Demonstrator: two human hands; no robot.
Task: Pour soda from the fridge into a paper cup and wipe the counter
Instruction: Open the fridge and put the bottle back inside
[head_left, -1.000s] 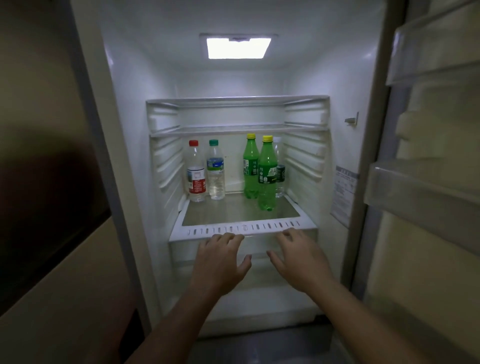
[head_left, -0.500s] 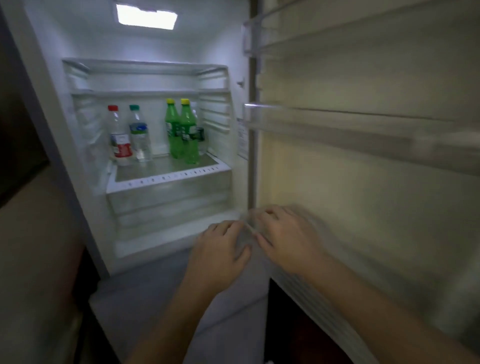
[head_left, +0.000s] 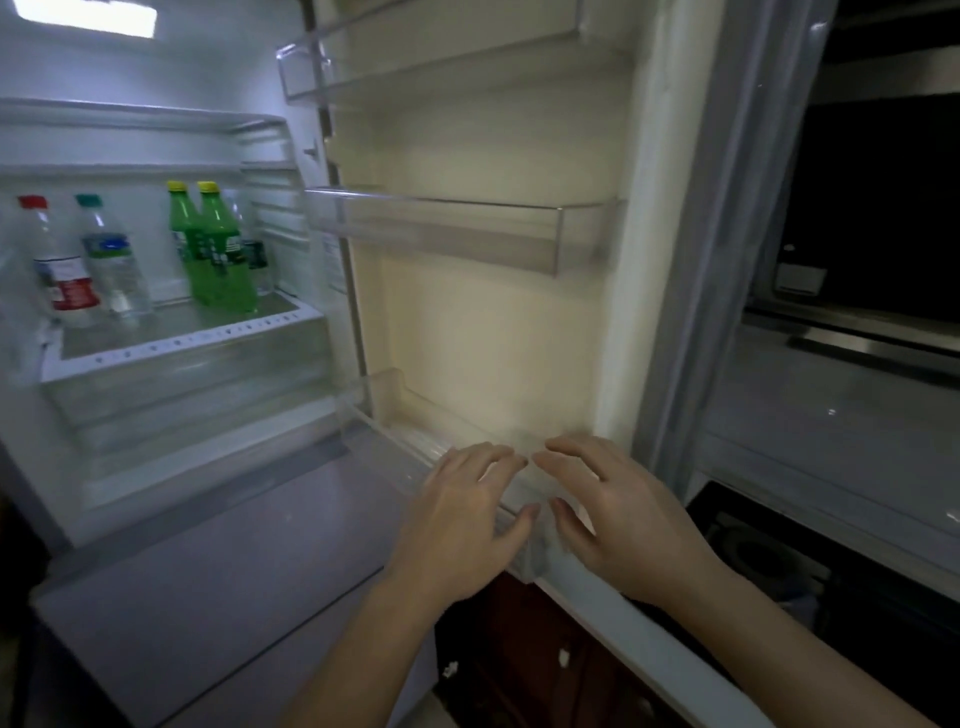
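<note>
L grip (head_left: 460, 519) & R grip (head_left: 621, 519) both spread, relaxed, over clear plastic door bin (head_left: 389, 436).

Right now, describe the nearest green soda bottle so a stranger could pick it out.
Inside the open fridge, find the shelf holding bottles. The red-capped bottle and teal-capped bottle are clear and stand left; two green, yellow-capped ones stand right. Yours is the front green bottle, partly covering its twin.
</note>
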